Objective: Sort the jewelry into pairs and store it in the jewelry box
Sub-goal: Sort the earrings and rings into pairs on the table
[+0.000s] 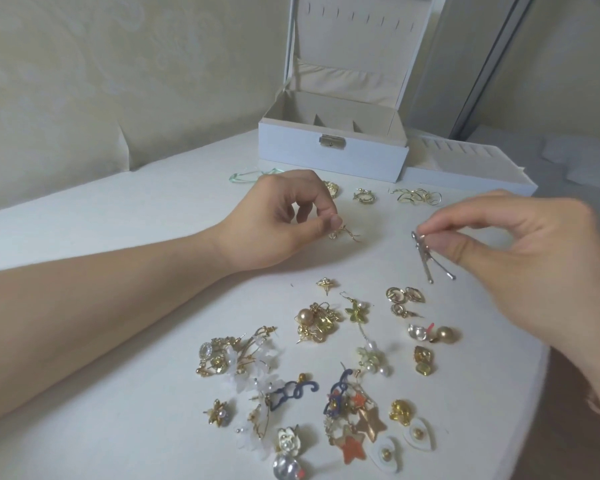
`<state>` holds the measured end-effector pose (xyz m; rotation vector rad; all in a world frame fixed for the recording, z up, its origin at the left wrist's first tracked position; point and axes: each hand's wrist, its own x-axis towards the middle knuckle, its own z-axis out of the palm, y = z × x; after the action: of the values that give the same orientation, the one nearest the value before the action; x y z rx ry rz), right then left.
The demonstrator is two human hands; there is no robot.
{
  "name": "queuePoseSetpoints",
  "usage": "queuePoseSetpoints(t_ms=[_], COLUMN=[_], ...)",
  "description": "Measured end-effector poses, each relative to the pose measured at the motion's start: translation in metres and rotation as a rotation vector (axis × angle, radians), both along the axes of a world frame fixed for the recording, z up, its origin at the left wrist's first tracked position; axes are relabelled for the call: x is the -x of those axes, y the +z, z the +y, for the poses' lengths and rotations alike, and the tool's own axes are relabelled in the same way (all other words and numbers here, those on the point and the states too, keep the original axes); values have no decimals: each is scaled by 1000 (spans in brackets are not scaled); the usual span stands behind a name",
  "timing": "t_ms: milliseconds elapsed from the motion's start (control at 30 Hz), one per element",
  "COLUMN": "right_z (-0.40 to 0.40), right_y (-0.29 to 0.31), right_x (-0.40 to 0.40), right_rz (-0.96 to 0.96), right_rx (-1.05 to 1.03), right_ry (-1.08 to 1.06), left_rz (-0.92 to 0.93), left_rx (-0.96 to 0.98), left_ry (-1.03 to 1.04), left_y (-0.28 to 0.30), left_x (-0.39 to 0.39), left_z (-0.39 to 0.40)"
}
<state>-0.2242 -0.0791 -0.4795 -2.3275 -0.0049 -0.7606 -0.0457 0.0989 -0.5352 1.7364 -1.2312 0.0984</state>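
Observation:
My left hand [278,220] pinches a thin gold wire earring [345,233] just above the white table. My right hand [520,251] pinches a silver earring with long drop bars [430,261] and holds it over the table at the right. The white jewelry box [333,150] stands open at the back, lid up, with its compartments showing. A loose heap of several earrings lies in front of me: gold pearl clusters [316,322], white flower pieces [243,362], blue squiggles [291,393] and orange stars [357,441].
Small gold earrings [362,196] and gold spirals [418,196] lie in a row in front of the box. A removed tray with ring slots [465,168] sits right of the box. A green ribbon [253,174] lies at its left. The round table's edge [548,358] curves at the right.

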Motion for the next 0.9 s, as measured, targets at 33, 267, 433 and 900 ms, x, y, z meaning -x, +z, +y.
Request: queuePoseSetpoints(t_ms=[33,267,433,900], right_z=[-5,-46,-43,-38], right_y=[-1,-25,-32,-6], right_x=[-6,-60,-80,-25], right_rz=[19,273,350,445], right_rx=[-14,84,244,209], right_ry=[-13,-193,-236,372], left_rz=[4,20,-8,-10], left_rx=[2,79,164,162], left_ry=[-3,17,99,97], left_y=[0,0,3,5], left_x=[0,0,1,3], left_z=[0,-1,0,0])
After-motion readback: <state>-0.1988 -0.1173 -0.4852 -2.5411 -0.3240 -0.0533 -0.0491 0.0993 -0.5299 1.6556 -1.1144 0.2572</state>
